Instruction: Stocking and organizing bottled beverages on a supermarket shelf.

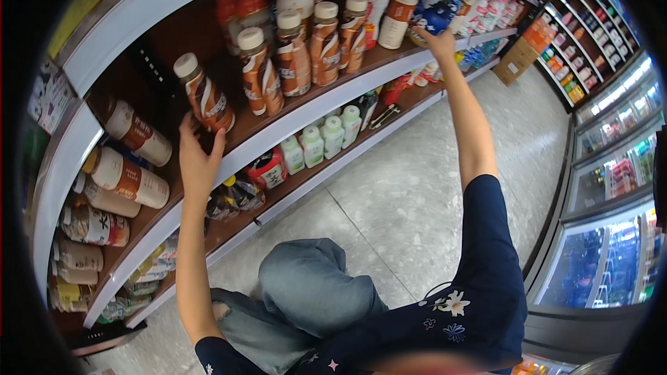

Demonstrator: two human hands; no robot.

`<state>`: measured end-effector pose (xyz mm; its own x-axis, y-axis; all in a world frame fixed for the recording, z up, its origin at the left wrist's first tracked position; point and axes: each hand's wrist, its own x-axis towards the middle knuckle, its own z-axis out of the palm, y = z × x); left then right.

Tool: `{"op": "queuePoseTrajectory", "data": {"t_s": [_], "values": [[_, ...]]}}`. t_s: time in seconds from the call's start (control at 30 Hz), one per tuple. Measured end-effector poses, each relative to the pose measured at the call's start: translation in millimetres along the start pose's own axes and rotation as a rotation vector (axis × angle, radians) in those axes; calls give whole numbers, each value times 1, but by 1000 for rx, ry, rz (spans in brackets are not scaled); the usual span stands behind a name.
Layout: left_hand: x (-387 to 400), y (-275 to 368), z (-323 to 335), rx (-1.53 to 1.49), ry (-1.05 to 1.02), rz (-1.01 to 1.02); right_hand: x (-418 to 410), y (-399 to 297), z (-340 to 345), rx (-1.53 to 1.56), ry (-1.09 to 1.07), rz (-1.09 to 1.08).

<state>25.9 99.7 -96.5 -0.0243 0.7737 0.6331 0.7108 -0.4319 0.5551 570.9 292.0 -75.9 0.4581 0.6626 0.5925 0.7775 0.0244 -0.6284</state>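
My left hand (200,158) reaches to the shelf at the left, thumb and fingers around the lower part of a brown-and-white coffee bottle (206,96) with a pale cap. This bottle leans and stands apart from several matching coffee bottles (259,75) to its right. Farther right, my right hand (442,44) touches the base of a blue-wrapped bottle (433,19) near the shelf's front edge. Most of that hand's fingers are hidden, so its hold is unclear. Beside the blue bottle stands a cream bottle with a brown label (400,12).
White shelf edges (312,109) curve across in front of me. Green-and-white bottles (312,146) and a red package (267,169) occupy the lower shelf. Milk-tea bottles (125,177) line the left. Cardboard boxes (516,62) stand on the grey floor (396,166); glass-door coolers (594,260) are at right.
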Motion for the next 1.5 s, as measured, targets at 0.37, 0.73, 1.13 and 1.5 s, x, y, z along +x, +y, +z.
{"op": "queuePoseTrajectory", "data": {"t_s": [0.37,0.73,1.13,1.5], "values": [[-25,11,-20,281,156,123,42,29,29,-51,-161,33],[-317,0,-197,423,280,-971,45,50,46,-195,-50,-10],[-438,-20,-191,293,526,-1196,-299,-46,8,303,-295,-476],[-265,80,-182,125,202,-1077,-560,-32,-19,613,-1452,668]]}}
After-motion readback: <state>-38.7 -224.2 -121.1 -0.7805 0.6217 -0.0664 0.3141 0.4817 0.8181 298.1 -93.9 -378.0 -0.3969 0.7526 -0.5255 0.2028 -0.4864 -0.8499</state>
